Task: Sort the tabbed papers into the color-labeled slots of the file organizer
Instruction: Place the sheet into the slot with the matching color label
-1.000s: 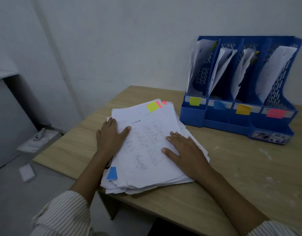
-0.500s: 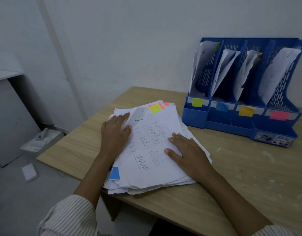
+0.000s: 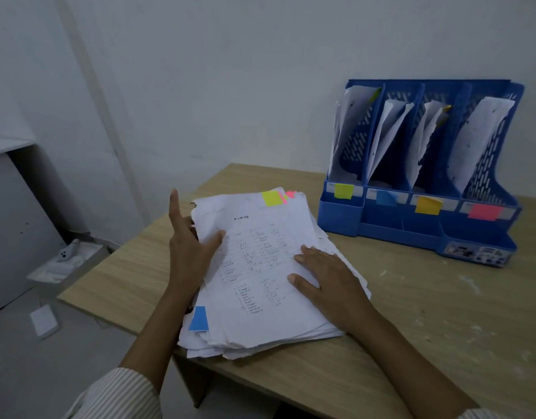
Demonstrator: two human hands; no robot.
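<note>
A person sat at a wooden desk [image 3: 411,313] with a thick stack of tabbed papers [image 3: 260,282] lying near them, left of centre. A second before, both hands had lain flat on the stack. Now the left hand [image 3: 189,252] had lifted at the stack's left edge — index finger raised and straight, thumb pressed on the top sheet [image 3: 260,237], the other fingers apparently tucked under that sheet's edge, pinching it. The right hand [image 3: 330,282] stayed flat and relaxed on the right side of the stack, fingers spread, holding the pile down.

The top sheet carried a yellow-green tab [image 3: 271,198] at its far edge. Pink tabs [image 3: 289,195] peeked out beside it, and a blue tab [image 3: 198,318] showed at the near left.

The blue file organizer [image 3: 487,237] stood farther away to the right, against the wall, well apart from the stack. Each of its four slots already held a few sheets. The yellow-green label [image 3: 343,191] marked the leftmost slot — probably where this sheet belonged, so the lift looked like the start of the next sort.
</note>
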